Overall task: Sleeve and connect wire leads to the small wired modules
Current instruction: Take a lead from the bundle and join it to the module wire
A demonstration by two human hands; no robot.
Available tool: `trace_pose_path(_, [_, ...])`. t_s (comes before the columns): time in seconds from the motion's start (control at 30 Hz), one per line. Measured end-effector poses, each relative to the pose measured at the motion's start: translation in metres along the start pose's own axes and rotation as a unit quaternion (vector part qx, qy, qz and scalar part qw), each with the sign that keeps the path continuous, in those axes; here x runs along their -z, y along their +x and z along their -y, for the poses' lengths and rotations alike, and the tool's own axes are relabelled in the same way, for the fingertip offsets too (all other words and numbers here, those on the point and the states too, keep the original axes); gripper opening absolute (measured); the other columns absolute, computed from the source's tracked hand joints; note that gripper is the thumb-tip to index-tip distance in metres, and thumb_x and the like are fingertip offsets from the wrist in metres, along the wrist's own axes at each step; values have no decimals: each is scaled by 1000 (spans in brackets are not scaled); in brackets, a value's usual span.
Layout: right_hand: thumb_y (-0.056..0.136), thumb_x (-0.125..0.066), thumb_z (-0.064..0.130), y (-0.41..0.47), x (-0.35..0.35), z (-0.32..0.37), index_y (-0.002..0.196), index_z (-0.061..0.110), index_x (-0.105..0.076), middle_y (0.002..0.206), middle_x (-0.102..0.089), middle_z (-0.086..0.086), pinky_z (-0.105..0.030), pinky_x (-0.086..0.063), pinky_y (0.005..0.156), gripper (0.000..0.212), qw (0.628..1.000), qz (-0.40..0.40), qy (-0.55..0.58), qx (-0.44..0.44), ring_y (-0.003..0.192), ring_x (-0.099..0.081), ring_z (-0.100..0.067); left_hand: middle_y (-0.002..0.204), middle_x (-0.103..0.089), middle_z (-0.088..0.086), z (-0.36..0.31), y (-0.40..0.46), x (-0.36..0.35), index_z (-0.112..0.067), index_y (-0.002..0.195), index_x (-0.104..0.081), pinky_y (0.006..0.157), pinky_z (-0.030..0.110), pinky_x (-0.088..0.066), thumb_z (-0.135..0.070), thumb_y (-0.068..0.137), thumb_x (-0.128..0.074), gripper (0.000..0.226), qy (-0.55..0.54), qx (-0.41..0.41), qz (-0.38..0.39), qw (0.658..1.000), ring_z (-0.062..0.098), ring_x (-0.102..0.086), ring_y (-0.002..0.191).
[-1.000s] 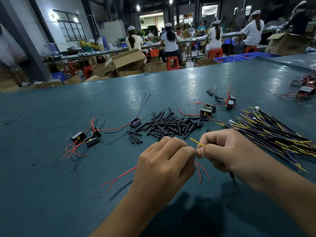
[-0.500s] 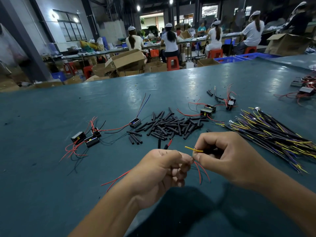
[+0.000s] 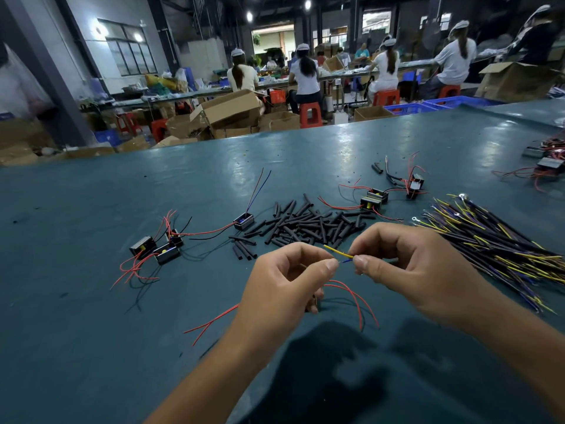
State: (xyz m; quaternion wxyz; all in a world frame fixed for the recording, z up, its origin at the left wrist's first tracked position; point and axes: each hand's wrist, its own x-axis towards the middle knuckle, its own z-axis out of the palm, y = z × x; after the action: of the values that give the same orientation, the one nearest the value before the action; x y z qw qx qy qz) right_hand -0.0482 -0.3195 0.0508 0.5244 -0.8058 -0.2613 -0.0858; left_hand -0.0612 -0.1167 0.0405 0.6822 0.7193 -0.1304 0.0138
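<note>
My left hand (image 3: 287, 280) and my right hand (image 3: 406, 264) meet over the teal table, near its front. The right thumb and forefinger pinch a yellow wire lead (image 3: 337, 252) whose free end points up and left. The left thumb and forefinger pinch a thin blue-tipped wire end (image 3: 344, 261) that touches the yellow lead. Red wires (image 3: 354, 295) hang below the left hand, and whatever sits inside its curled fingers is hidden. A pile of black sleeve tubes (image 3: 305, 224) lies just behind the hands.
Small black wired modules lie at the left (image 3: 156, 249), mid-table (image 3: 244, 221) and back right (image 3: 374, 200). A bundle of yellow and purple wire leads (image 3: 495, 243) spreads at the right. More modules (image 3: 547, 163) sit at the far right edge. Seated workers and cardboard boxes fill the background.
Both hands have lifted slightly and drawn a little apart. The left hand has turned, its thumb and forefinger now showing at the wire junction. The yellow lead stays in the right hand.
</note>
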Motion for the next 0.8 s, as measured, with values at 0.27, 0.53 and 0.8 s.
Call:
trace_pose_path(0.27, [85, -65, 30, 0, -2, -1, 88, 25, -70, 76, -70, 3, -11, -42, 56, 8, 1000, 11, 10, -8, 65, -59, -3, 70, -68, -10, 4, -2, 1, -28, 89, -75, 55, 18, -46, -24, 90, -74, 5, 114, -129, -21, 985, 1, -57, 63])
trace_pose_path(0.53, [86, -63, 31, 0, -4, -2, 88, 24, -71, 74, -69, 6, -10, -41, 55, 10, 1000, -5, 7, -5, 61, -59, -3, 64, -62, -12, -2, -2, 1, -24, 77, -73, 51, 15, -41, -23, 92, -72, 15, 114, -80, -21, 990, 1, -51, 55])
trace_pose_path(0.8, [91, -70, 18, 0, -4, -5, 88, 23, -70, 81, -70, 3, -25, -54, 66, 6, 1000, -13, -2, 2, 76, -66, -13, 69, -55, -3, -4, 2, 0, -20, 66, -69, 49, 20, -35, -31, 76, -74, 16, -157, 185, 69, 968, 7, -46, 54])
